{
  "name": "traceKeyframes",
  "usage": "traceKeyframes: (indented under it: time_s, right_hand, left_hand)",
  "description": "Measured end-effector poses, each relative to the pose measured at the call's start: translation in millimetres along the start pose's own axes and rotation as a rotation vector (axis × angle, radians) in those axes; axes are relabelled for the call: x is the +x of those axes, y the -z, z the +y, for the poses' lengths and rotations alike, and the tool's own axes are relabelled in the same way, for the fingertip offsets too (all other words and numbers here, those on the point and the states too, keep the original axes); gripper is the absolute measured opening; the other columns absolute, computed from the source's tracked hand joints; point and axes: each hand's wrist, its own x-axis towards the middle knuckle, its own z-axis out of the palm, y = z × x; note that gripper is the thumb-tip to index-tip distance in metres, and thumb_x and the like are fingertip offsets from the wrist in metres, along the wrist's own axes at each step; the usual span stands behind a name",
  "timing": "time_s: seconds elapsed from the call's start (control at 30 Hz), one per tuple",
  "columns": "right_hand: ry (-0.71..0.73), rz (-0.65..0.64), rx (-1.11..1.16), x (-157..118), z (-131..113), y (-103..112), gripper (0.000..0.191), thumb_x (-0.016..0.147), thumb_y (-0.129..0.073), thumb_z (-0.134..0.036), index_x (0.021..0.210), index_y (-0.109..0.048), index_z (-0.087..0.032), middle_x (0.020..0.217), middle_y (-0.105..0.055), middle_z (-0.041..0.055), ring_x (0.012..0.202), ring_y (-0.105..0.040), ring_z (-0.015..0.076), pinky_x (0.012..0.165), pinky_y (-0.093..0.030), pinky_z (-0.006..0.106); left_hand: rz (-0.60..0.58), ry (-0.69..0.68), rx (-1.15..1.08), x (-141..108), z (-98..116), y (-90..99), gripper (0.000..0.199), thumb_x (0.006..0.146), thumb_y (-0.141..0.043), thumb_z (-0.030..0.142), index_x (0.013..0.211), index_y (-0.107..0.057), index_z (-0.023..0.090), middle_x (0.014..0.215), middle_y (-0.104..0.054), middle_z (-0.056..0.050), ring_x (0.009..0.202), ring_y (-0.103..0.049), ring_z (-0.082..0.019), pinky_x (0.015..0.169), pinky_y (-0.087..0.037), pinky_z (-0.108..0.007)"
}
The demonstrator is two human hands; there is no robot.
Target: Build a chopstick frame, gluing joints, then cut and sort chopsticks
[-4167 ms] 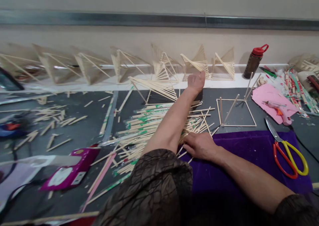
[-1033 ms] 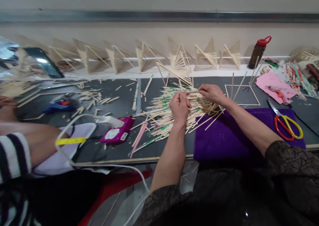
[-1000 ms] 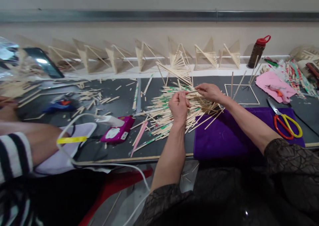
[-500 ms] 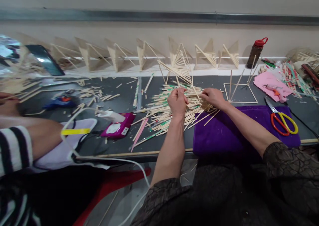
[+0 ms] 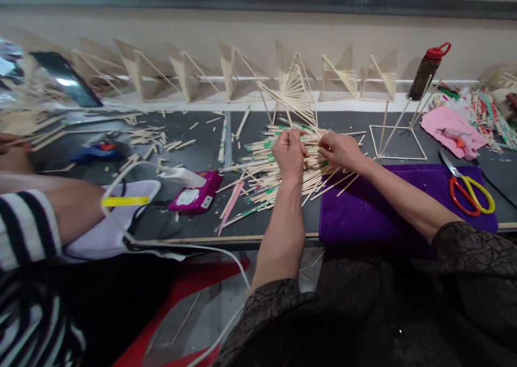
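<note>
A: What is seen at the left end?
B: A co-worker's hand (image 5: pixel 14 154) is seen there, partly cut off by the edge, with a striped sleeve (image 5: pixel 30 221) below it. Farther back, a phone (image 5: pixel 67 78) is tilted. A blue tool (image 5: pixel 99 150) with an orange part is laid on the dark table (image 5: pixel 204 157).

A: And along the wall?
B: A row of stick shapes (image 5: pixel 226 76) is placed there, from near the phone almost to the bottle (image 5: pixel 425 75) with red lid.

A: Where are the sticks to be found?
B: To the right of a pink socket box (image 5: pixel 197 192), the sticks (image 5: pixel 258 156) are heaped in the middle of the table; some are wrapped, with green marks.

A: How is the left hand (image 5: pixel 290 152) kept?
B: It is held over the heap with the fingers folded inwards. Whether a stick is gripped inside, it cannot be told.

A: And the right hand (image 5: pixel 343 150)?
B: It is placed just beside, also at the heap, with the fingertips bent narrowly downwards; what is held by them cannot be told.

A: What is found farther right?
B: A purple cloth (image 5: pixel 363 205) is spread below the right forearm. Behind it, a square frame (image 5: pixel 404 158) with slanting sticks is set. Then scissors (image 5: pixel 457 174) are laid partly on the cloth, and a glue gun (image 5: pixel 458 140) is rested on a pink sheet (image 5: pixel 436 122).
</note>
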Motion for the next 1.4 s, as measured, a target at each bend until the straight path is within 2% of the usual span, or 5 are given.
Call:
traceKeyframes:
  time_s: [0.17, 0.27, 0.77, 1.07, 1.4]
  right_hand:
    - [0.312, -0.161, -0.109, -29.2, -26.2, -11.5, 0.03, 0.094, -0.051, -0.037, 0.104, -0.071, -0.016, 0.108, -0.068, 0.0117, 0.098, -0.061, 0.0256, 0.077, -0.043, 0.034]
    - [0.415, -0.136, -0.174, -34.8, -37.6, -23.8, 0.044, 0.091, -0.055, -0.048, 0.112, -0.067, -0.011, 0.115, -0.064, 0.0175, 0.103, -0.057, 0.0301, 0.086, -0.044, 0.041]
    - [0.295, -0.145, -0.339, -13.9, -42.6, -22.2, 0.033, 0.095, -0.037, -0.012, 0.112, -0.065, -0.008, 0.111, -0.065, 0.0194, 0.104, -0.06, 0.031, 0.082, -0.045, 0.043]
    - [0.253, -0.106, -0.344, -1.8, -22.1, -28.0, 0.032, 0.097, -0.037, -0.016, 0.112, -0.065, -0.013, 0.116, -0.063, 0.018, 0.107, -0.056, 0.0294, 0.084, -0.041, 0.04]
    - [0.006, -0.05, -0.297, 19.8, 2.8, -3.1, 0.03, 0.094, -0.042, -0.016, 0.117, -0.06, -0.016, 0.114, -0.068, 0.0155, 0.104, -0.064, 0.0282, 0.085, -0.043, 0.039]
  left_hand:
    - [0.067, 0.001, -0.059, 4.2, 5.7, 4.4, 0.032, 0.094, -0.053, 0.044, 0.075, -0.06, 0.019, 0.04, -0.038, 0.009, 0.034, -0.041, -0.008, 0.04, -0.032, -0.02]
    - [0.096, 0.024, -0.069, 3.4, 8.2, 5.9, 0.032, 0.093, -0.055, 0.044, 0.074, -0.059, 0.019, 0.038, -0.036, 0.01, 0.032, -0.039, -0.007, 0.038, -0.027, -0.02]
    - [0.027, -0.033, -0.109, -0.4, 4.5, 6.1, 0.035, 0.087, -0.06, 0.052, 0.074, -0.061, 0.02, 0.039, -0.041, 0.009, 0.033, -0.04, -0.008, 0.039, -0.029, -0.021]
    - [0.043, -0.063, -0.165, -0.9, 7.4, 8.7, 0.039, 0.089, -0.058, 0.055, 0.076, -0.063, 0.019, 0.04, -0.039, 0.009, 0.034, -0.04, -0.008, 0.041, -0.03, -0.022]
    - [0.16, -0.212, -0.083, -12.3, 24.3, 18.4, 0.038, 0.093, -0.053, 0.051, 0.081, -0.065, 0.018, 0.041, -0.043, 0.008, 0.037, -0.045, -0.008, 0.047, -0.037, -0.021]
